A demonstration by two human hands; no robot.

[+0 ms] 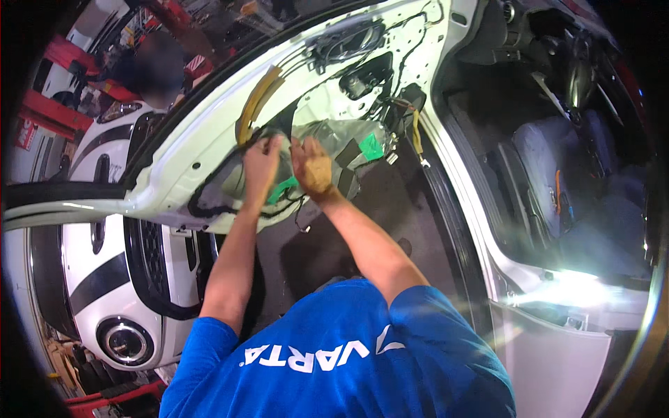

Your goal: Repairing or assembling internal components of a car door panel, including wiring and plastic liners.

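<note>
My left hand (262, 161) is at the inner frame of the white car door (205, 146), fingers closed around something dark that I cannot make out. Beside it, my right hand (311, 168) has bent fingers gripping the translucent plastic sheet (331, 132) over the door's opening. Green tape (371, 146) is on the sheet to the right, with another green patch (282, 189) below my left hand. A yellowish curved strip (258, 104) lies above my hands, and loose wiring with a connector (304, 228) hangs below the door.
A white car with black stripes (104, 285) stands left, beyond the door. The open cabin with a grey seat (547, 181) is at right, beside the door sill (474, 244). Red equipment (49, 118) and a blurred person (146, 63) are in the upper left background. Dark floor (362, 223) shows below.
</note>
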